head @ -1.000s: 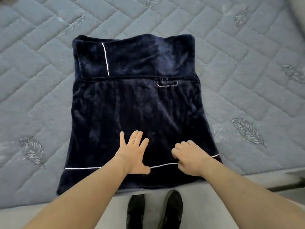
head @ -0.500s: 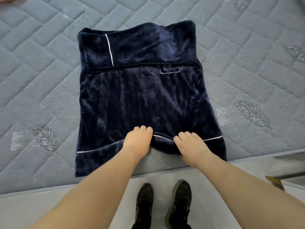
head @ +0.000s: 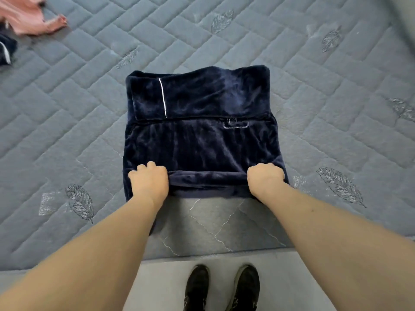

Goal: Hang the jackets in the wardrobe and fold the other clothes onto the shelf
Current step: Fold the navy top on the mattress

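No readable text appears anywhere; the navy velvet garment [head: 202, 140] bears only a small stitched label outline [head: 235, 124] with an emblem too blurred to read.

Navy velvet garment [head: 202, 140] spread flat on grey quilted mattress [head: 314, 97], near its front edge, top portion folded down, white piping on that fold. Left hand [head: 149, 181] and right hand [head: 265, 179] gripping the turned-up bottom hem, one at each end, fingers curled into the fabric. Pink garment [head: 24, 16] and another dark piece [head: 6, 49] at the mattress's far-left corner, well apart. Two black shoes [head: 222, 288] on pale floor [head: 157, 288] below the front edge.
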